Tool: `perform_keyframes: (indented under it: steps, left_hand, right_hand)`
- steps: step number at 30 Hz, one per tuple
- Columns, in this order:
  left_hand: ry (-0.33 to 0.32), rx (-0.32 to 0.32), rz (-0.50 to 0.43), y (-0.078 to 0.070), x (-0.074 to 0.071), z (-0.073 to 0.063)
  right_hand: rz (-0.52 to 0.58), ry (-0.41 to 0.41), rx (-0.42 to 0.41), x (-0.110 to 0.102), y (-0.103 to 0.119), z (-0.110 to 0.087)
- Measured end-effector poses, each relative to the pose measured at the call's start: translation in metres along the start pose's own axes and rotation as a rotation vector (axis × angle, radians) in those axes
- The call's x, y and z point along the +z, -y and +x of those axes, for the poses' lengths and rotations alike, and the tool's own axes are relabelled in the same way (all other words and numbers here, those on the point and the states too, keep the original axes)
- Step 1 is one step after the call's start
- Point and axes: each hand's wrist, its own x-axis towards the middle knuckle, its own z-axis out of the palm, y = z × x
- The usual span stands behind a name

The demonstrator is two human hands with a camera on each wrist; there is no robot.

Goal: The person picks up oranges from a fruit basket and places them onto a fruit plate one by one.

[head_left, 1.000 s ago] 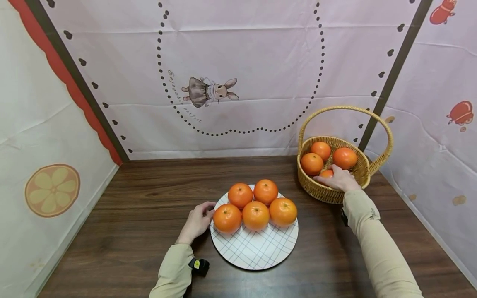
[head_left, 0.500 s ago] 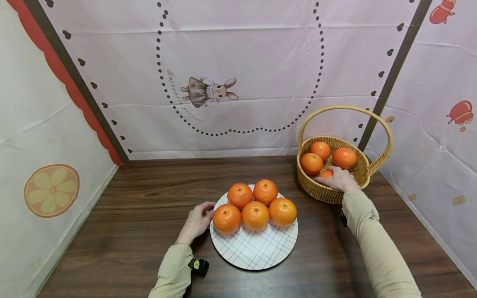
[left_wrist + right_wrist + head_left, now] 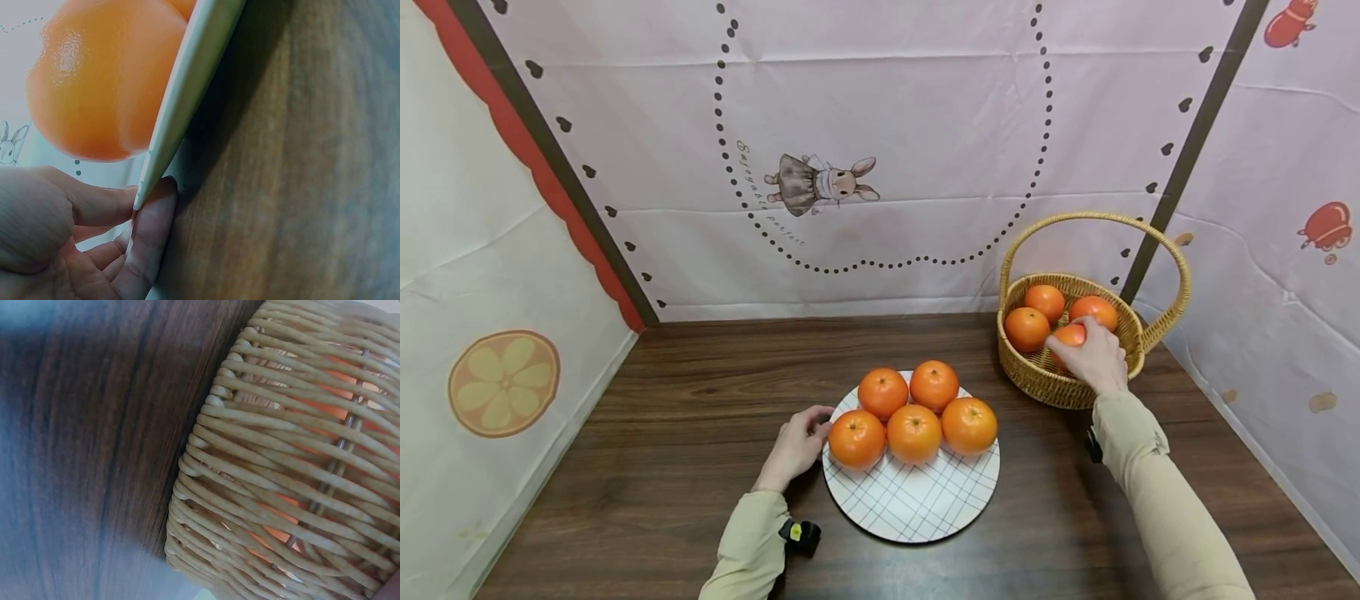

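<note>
Dark wood-grain bench (image 3: 700,375) | right hand (image 3: 1097,357): thumb and fingers curled round orange (image 3: 1067,336), at mouth of wicker basket (image 3: 1037,381), height unclear | left hand (image 3: 793,446): pinches rim of grid-patterned plate (image 3: 913,504) bearing five oranges (image 3: 914,434)

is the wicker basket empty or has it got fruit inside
Not empty: in the head view, three orange fruits rest inside the basket, and the right hand grips another fruit.

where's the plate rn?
Head view, lower centre: the plate is under five oranges, its left rim pinched by the left hand, with the basket beyond it to the right.
</note>
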Motion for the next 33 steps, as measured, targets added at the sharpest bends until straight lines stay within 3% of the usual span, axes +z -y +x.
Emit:
perform_keyframes:
  steps: [3, 6, 17, 26, 33]
  left_hand:
    - [0.000, -0.002, -0.002, 0.000, 0.000, 0.001]
    - [-0.006, 0.008, 0.000, 0.000, 0.000, 0.001]
    - [-0.006, 0.006, -0.003, 0.002, 0.001, 0.002]
    - [-0.006, 0.015, 0.010, 0.002, 0.001, 0.002]
    - [-0.019, 0.045, 0.019, 0.002, 0.000, 0.001]
  right_hand:
    - [0.080, -0.097, -0.005, 0.000, 0.003, -0.004]
    - [0.196, -0.133, 0.009, -0.001, 0.007, -0.008]
    - [0.602, -0.101, 0.025, -0.005, 0.024, -0.024]
    - [0.694, -0.092, 0.008, -0.006, 0.037, -0.040]
    - [0.695, 0.002, -0.118, -0.003, 0.052, -0.055]
